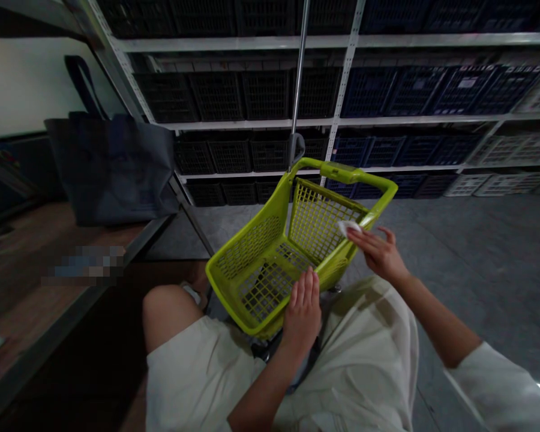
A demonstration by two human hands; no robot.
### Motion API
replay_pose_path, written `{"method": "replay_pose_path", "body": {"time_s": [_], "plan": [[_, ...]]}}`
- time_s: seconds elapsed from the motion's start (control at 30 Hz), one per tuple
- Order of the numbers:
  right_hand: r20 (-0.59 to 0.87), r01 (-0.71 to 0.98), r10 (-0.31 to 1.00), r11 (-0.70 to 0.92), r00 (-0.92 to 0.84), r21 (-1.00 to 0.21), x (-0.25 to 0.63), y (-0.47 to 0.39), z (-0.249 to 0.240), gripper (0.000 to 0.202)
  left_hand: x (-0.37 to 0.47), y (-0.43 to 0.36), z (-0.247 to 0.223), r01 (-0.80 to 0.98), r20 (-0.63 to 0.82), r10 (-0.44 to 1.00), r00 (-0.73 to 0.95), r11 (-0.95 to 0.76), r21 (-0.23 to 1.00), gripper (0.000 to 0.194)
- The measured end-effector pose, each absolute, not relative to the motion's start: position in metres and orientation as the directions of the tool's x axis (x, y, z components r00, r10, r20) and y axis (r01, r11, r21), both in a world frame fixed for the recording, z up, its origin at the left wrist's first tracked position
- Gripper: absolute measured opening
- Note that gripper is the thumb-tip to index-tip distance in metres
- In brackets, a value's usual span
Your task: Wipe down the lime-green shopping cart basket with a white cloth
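A yellow-green plastic shopping cart (252,240) with a grid basket stands between my knees, its handle toward the shelves. My left hand (303,309) lies on the near rim of the basket, its fingers together and stretched over the edge. In my right hand (378,249), a small white cloth (348,228) is held at the fingertips against the right side rim, close to the handle. A metal pole (300,66) rises from the cart's back left corner. The inside of the basket shows only its grid floor.
Shelves (243,125) with rows of dark, blue and pale crates stand ahead. At the left, a wooden table (40,300) bears a large grey bag (117,174) and a blurred patch. Grey floor (477,252) shows at the right.
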State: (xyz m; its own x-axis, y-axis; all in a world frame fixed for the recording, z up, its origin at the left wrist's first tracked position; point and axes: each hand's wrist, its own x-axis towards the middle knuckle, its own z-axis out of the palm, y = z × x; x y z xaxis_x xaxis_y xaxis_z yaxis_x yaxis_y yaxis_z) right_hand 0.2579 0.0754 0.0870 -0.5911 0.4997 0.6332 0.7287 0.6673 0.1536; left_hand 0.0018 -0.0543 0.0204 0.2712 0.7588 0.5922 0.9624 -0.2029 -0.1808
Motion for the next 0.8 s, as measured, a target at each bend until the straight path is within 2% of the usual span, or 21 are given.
{"method": "replay_pose_path", "body": {"time_s": [0.07,0.13,0.3,0.37,0.43,0.57,0.7,0.8], "plan": [[0.705,0.837,0.545,0.533,-0.453,0.125,0.265,0.082,0.095,0.061,0.002,-0.054,0.021,0.964,0.593,0.761,0.265,-0.195,-0.181,0.055],[0.735,0.873,0.560,0.479,-0.382,0.089,0.250,0.074,0.093,0.060,0.002,-0.054,0.022,0.967,0.594,0.763,0.255,-0.185,-0.177,0.055],[0.680,0.723,0.540,0.690,-0.496,-0.021,0.159,0.008,0.059,0.069,0.000,-0.056,0.023,0.969,0.598,0.763,0.246,-0.190,-0.157,0.054],[0.677,0.692,0.543,0.719,-0.497,-0.068,0.138,-0.011,0.049,0.071,-0.003,-0.057,0.023,0.969,0.606,0.756,0.247,-0.185,-0.164,0.053],[0.671,0.665,0.520,0.745,-0.528,-0.054,0.134,-0.015,0.046,0.072,-0.008,-0.057,0.023,0.965,0.607,0.751,0.259,-0.180,-0.189,0.053],[0.631,0.633,0.459,0.772,-0.625,0.065,0.169,0.016,0.055,0.072,-0.019,-0.055,0.024,0.951,0.587,0.752,0.301,-0.191,-0.243,0.056],[0.690,0.775,0.506,0.620,-0.517,0.125,0.224,0.066,0.076,0.062,-0.028,-0.049,0.026,0.948,0.562,0.768,0.309,-0.203,-0.244,0.055],[0.785,0.886,0.518,0.457,-0.340,0.082,0.248,0.093,0.087,0.054,-0.035,-0.042,0.029,0.949,0.539,0.782,0.312,-0.240,-0.202,0.057]]}}
